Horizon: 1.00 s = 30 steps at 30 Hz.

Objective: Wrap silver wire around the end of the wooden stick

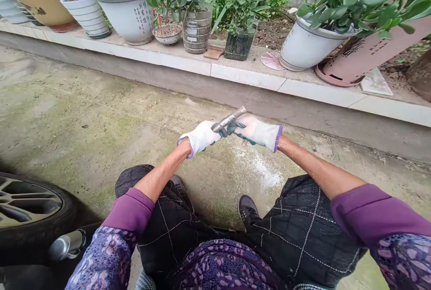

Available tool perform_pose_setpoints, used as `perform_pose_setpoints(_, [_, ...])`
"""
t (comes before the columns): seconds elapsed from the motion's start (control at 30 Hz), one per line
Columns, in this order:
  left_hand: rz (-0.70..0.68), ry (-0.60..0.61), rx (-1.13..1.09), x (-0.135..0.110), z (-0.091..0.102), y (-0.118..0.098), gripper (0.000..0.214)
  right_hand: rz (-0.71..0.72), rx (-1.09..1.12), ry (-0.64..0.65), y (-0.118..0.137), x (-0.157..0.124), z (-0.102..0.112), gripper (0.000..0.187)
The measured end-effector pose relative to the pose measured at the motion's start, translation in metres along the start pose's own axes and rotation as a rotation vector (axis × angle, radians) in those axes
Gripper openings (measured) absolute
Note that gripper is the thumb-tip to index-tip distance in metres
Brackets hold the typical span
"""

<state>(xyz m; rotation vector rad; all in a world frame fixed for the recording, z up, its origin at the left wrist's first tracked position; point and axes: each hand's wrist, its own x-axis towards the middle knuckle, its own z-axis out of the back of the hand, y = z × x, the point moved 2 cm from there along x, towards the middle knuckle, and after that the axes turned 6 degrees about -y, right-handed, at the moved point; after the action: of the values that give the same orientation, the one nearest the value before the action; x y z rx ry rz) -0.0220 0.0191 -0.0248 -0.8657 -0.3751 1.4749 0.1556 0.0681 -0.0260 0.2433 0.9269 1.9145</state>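
Observation:
Both my hands wear white knit gloves with purple cuffs and dark green palms. My left hand (200,137) and my right hand (256,131) meet in front of me, each closed around a short grey metal rod (231,118) that angles up to the right. The rod's upper end sticks out above my right hand. I sit with my knees apart, in dark checked trousers, my shoes on the concrete ground below the hands. A pale whitish patch (264,169) marks the ground just under my right hand.
A raised white-edged ledge (245,76) runs across ahead, carrying several potted plants, among them a large white pot (129,14) and a tilted white pot (308,45). A vehicle wheel (27,207) and a chrome exhaust pipe (67,245) lie at my lower left.

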Motion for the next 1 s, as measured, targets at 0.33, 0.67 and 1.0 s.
perform_pose_setpoints(0.33, [-0.064,-0.077,0.805,0.02,-0.019,0.001,0.032,0.115,-0.76,0.094,0.032,-0.023,-0.018,0.03])
perform_pose_setpoints(0.67, [-0.397,0.082,0.862,0.001,-0.038,-0.021,0.033,0.038,-0.301,0.084,-0.008,-0.016,0.024,0.025])
perform_pose_setpoints(1.0, [-0.149,-0.169,0.154,0.015,0.001,0.0,0.034,-0.14,0.249,0.115,0.004,-0.02,-0.009,0.027])
